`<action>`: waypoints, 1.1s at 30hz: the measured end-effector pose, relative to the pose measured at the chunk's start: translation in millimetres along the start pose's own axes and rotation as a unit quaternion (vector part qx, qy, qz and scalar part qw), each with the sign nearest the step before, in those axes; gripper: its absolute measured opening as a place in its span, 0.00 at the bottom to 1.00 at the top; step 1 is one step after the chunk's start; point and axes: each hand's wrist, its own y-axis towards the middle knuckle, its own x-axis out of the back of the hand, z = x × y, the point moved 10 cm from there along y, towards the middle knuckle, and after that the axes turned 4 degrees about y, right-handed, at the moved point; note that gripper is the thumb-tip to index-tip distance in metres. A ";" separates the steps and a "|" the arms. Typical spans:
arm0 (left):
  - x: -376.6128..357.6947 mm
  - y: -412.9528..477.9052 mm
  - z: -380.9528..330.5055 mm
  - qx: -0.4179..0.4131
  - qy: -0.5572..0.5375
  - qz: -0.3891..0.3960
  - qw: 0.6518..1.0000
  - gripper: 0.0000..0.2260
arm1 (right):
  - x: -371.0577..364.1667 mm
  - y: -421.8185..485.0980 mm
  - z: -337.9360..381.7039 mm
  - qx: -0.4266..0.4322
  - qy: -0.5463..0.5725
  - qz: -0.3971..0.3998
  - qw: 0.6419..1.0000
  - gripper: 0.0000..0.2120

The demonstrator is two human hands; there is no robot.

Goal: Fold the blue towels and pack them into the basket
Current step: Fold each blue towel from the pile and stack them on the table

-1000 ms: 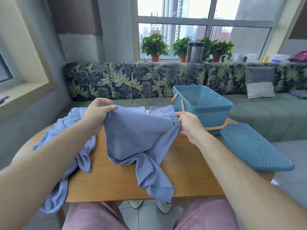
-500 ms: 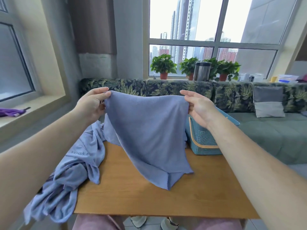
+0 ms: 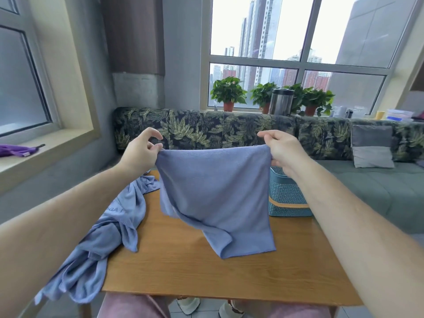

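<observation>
The left hand (image 3: 140, 154) pinched one upper corner of a blue towel (image 3: 213, 193) between thumb and fingertips, above the far left part of the wooden table (image 3: 206, 271). The right hand (image 3: 283, 152) held the opposite upper corner, its fingers curled round the cloth, above the table's far right part. The towel hung stretched between both hands over the middle of the table, with its lower end trailing low toward the near side; whether it touched the tabletop could not be told.

A second blue towel (image 3: 110, 232) lay crumpled along the table's left edge and spilled over its near left corner. The teal perforated basket (image 3: 284, 196) stood on the table's far right corner, partly hidden by the right forearm. Beyond the table's far side ran a leaf-patterned sofa (image 3: 206, 129), and a purple cloth (image 3: 16, 150) lay on a window ledge off to the table's left.
</observation>
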 end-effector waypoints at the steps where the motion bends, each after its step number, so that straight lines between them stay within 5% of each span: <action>1: -2.9 -1.2 5.6 0.023 -0.001 0.008 1.000 0.06 | -3.5 -1.7 -6.2 -0.029 0.044 0.015 0.998 0.12; 5: -24.5 -14.0 29.1 0.207 -0.239 0.042 0.948 0.02 | -18.3 -9.8 -16.7 -0.094 0.188 0.089 0.974 0.11; 8: -27.7 -14.0 6.1 0.190 -0.390 0.074 0.898 0.06 | -15.2 -15.2 -8.5 -0.078 0.220 0.125 0.964 0.09; 11: -8.1 -14.4 -16.0 0.099 -0.329 0.076 0.936 0.15 | -4.8 -22.4 1.4 -0.059 0.213 0.138 0.965 0.14; 16: 32.9 -16.3 -37.3 0.008 -0.145 0.002 0.989 0.07 | 20.5 -43.6 30.0 -0.030 0.201 0.130 0.970 0.15; 24: 56.9 -26.9 -73.3 0.024 -0.335 0.030 0.942 0.01 | 43.7 -78.9 95.3 0.019 0.158 0.149 0.976 0.17; 27: 48.2 -31.5 -85.6 0.018 -0.372 0.094 0.923 0.10 | 48.1 -79.2 99.2 0.033 0.093 0.123 0.988 0.17; 33: 45.7 -11.2 -59.3 -0.018 -0.052 -0.011 0.998 0.05 | 29.8 -46.2 61.3 -0.007 -0.085 0.100 0.991 0.07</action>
